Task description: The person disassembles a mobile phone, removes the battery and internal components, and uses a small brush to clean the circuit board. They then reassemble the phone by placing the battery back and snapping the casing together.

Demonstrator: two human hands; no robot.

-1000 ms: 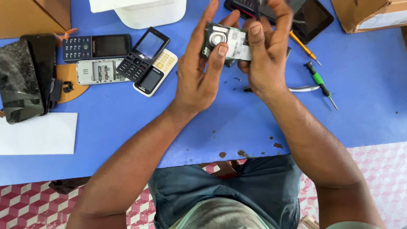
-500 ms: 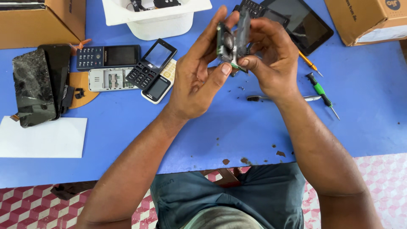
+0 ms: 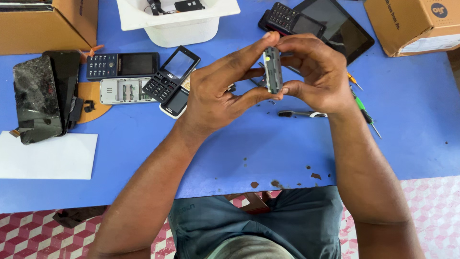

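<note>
We note the phone body (image 3: 273,69), face-up a second ago, now turned edge-on between both hands, held lower over the table.

- One head view only, nothing shared with another.
- Looks steeply down from above the person's own lap onto blue table (image 3: 143,158).
- Close range: left hand (image 3: 215,96) and right hand (image 3: 318,76) sit upper centre.
- Far table edge cropped at top; tiled floor (image 3: 28,235) along bottom.

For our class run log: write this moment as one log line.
left hand: holds phone part | right hand: pinches same part edge-on | table: keypad phones, screwdriver
</note>
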